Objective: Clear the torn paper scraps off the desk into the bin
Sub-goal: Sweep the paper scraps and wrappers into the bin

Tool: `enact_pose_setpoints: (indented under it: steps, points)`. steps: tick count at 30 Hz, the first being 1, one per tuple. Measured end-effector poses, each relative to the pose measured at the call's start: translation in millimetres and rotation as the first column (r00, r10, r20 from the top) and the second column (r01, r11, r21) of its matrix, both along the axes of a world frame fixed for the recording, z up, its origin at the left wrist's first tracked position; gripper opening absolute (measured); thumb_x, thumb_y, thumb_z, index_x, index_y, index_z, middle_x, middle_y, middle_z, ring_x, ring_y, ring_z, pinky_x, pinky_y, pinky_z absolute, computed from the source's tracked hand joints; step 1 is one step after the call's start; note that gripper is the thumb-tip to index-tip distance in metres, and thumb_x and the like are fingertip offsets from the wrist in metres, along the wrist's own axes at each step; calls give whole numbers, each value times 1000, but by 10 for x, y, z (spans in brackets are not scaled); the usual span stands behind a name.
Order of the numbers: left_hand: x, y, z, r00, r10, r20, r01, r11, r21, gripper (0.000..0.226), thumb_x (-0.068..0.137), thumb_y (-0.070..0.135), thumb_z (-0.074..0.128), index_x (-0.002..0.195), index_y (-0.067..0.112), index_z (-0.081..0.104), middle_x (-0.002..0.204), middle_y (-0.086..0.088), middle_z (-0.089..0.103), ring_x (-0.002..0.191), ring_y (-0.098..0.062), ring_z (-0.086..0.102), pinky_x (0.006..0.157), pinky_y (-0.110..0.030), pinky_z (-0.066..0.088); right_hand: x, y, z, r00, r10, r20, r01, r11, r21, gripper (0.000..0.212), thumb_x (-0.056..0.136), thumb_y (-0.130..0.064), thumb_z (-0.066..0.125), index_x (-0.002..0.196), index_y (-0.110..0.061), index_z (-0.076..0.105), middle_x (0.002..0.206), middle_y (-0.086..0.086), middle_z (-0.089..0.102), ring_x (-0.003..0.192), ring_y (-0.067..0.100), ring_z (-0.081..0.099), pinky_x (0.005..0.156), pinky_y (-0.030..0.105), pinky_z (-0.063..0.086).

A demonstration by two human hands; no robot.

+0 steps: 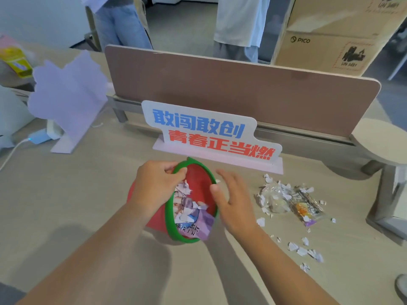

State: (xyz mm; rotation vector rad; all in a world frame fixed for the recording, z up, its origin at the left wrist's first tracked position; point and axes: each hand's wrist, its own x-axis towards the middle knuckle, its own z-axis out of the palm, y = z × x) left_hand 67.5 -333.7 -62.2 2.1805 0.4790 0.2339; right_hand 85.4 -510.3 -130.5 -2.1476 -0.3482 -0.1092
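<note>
A small red bin point(199, 183) with a green rim is tilted toward my right on the desk. My left hand point(157, 183) grips its far rim. Torn paper and a purple wrapper point(193, 219) lie inside, spilling over the lower rim. My right hand point(233, 201) hovers open just right of the bin's mouth, holding nothing. White paper scraps point(284, 190) are strewn on the desk to the right, around clear and printed plastic wrappers point(305, 205). More scraps point(306, 252) lie nearer the front right.
A white sign with blue and red characters point(211, 133) stands right behind the bin. A brown divider panel point(242, 91) runs across the back. A pale purple stand point(68, 95) and a cable point(13, 150) are at left. People and cardboard boxes point(330, 40) are beyond.
</note>
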Motion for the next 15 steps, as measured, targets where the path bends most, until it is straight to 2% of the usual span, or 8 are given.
enact_pose_setpoints:
  steps: [2,3,5,6,8,10,12,15]
  points:
    - [-3,87,1,1000,21,-11,-21,1000,10,17,79,29,72,95,26,75,62,20,67,70,-5,68,66,-20,50,17,-296,-170,937,-333,-103,337,941,25,40,91,-42,40,122,-19,51,122,6,50,111,20,46,96,36,39]
    - [-6,119,-12,1000,24,-18,-24,1000,7,19,79,29,72,97,25,76,63,19,68,68,-4,67,66,-19,50,2,-443,-289,884,-429,-182,415,903,-113,36,93,-34,39,123,-17,48,126,12,47,111,25,45,94,36,40]
    - [-10,152,-33,1000,19,-9,-19,1000,11,20,79,28,71,98,24,76,64,8,72,62,-6,62,62,-14,46,-76,-607,-530,828,-483,-284,309,817,-487,37,95,-23,35,132,-15,37,134,20,38,109,33,42,89,34,40]
    - [-14,160,-47,1000,14,-3,-14,1000,15,19,80,28,71,98,25,76,65,1,73,61,-7,59,58,-11,44,-139,-637,-661,837,-457,-301,179,749,-638,42,94,-20,33,135,-14,30,134,23,35,109,34,41,87,35,39]
    - [-6,159,-58,1000,5,-6,-4,1000,15,20,80,27,71,99,25,76,67,1,74,60,-5,55,54,-8,41,-193,-606,-840,866,-394,-306,34,659,-751,45,94,-20,31,138,-20,24,130,22,35,106,36,40,83,35,38]
    - [4,158,-63,1000,0,-12,0,1000,-1,20,81,26,71,100,24,76,58,15,70,55,4,55,53,-4,39,-160,-484,-941,898,-316,-306,-38,637,-770,41,95,-23,30,135,-24,29,127,18,35,104,35,37,80,35,39]
    - [8,179,-75,1000,-9,-6,8,1000,-20,20,81,24,71,101,22,75,49,30,61,52,15,54,52,-1,38,-125,-306,-988,899,-276,-340,-57,696,-716,37,94,-30,34,129,-20,37,124,16,37,106,35,36,79,37,36]
    - [2,238,-89,1000,-11,15,11,1000,-25,19,81,24,71,99,22,76,50,33,61,53,14,55,55,-2,40,-42,-89,-956,816,-344,-465,118,886,-448,41,87,-38,47,115,-9,43,117,17,41,106,35,44,85,38,40]
